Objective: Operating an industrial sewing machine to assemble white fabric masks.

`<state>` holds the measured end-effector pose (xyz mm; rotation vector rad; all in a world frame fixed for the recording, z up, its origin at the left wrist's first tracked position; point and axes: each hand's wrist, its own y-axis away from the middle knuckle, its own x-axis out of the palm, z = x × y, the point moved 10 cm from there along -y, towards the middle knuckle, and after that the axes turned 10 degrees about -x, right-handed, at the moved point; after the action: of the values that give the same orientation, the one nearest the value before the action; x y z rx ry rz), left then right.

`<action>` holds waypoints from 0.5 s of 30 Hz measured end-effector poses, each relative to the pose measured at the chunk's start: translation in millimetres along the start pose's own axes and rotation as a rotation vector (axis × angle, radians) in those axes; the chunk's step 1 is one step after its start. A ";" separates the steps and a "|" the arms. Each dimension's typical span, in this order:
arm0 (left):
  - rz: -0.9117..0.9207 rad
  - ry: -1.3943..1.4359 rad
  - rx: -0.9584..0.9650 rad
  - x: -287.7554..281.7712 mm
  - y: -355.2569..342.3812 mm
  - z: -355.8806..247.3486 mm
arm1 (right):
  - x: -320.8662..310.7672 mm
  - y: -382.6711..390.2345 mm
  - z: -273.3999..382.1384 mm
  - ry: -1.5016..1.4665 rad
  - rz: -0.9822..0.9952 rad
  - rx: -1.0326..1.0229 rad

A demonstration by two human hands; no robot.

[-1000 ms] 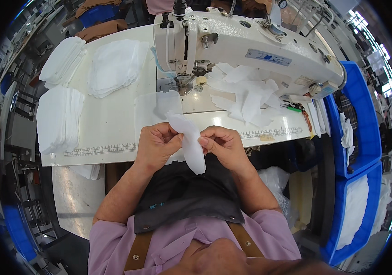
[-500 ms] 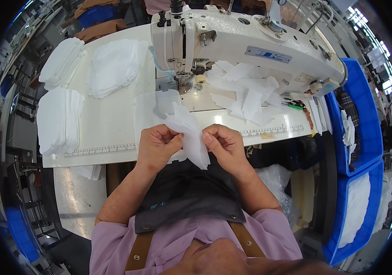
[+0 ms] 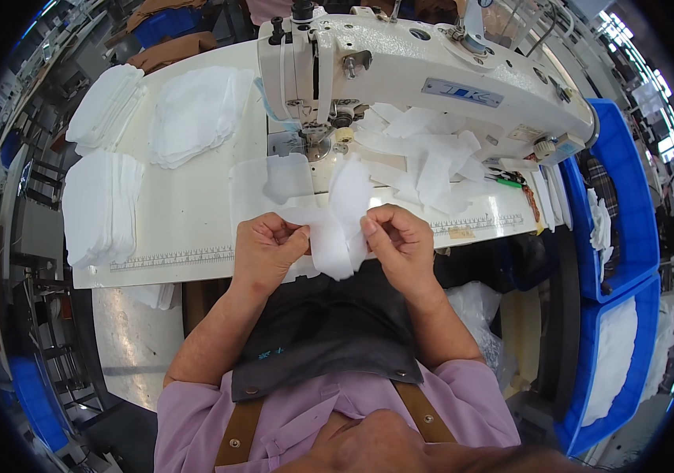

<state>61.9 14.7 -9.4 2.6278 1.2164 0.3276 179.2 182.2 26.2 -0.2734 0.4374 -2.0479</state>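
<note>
Thin white fabric pieces (image 3: 337, 244), splayed apart, hang between my hands at the table's front edge. My left hand (image 3: 272, 246) pinches their left side between thumb and index finger, the other fingers curled. On the right side, my right hand (image 3: 398, 246) pinches them, thumb on top. Just beyond lies a translucent sheet (image 3: 264, 189) on the white table (image 3: 171, 221), below the sewing machine's needle area (image 3: 315, 142). Loose white offcuts (image 3: 439, 173) lie under the machine's arm.
Several stacks of white pieces (image 3: 98, 209) sit at the left. The white machine head (image 3: 388, 63) spans the back. Green-handled snips (image 3: 509, 181) rest at the right, beside stacked blue bins (image 3: 632, 229). A dark apron (image 3: 321, 339) covers my lap.
My right hand has shifted right and slightly up, away from my left. The fabric between them has spread from one narrow bundle into separated, upward-fanned layers.
</note>
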 end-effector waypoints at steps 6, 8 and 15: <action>-0.292 0.339 0.226 -99.5 13.4 -45.5 | -46.9 -4.9 18.8 -0.059 -0.168 -0.039; -0.253 0.256 0.236 -104.9 28.9 -57.8 | -50.5 -3.3 19.8 -0.019 -0.160 -0.031; -0.214 0.125 0.367 -85.6 59.2 -97.7 | -54.8 -4.9 28.9 0.233 -0.114 -0.065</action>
<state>21.6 -77.6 91.8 2.7680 1.7293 0.2522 212.7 226.6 53.8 -0.1003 0.6454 -2.1890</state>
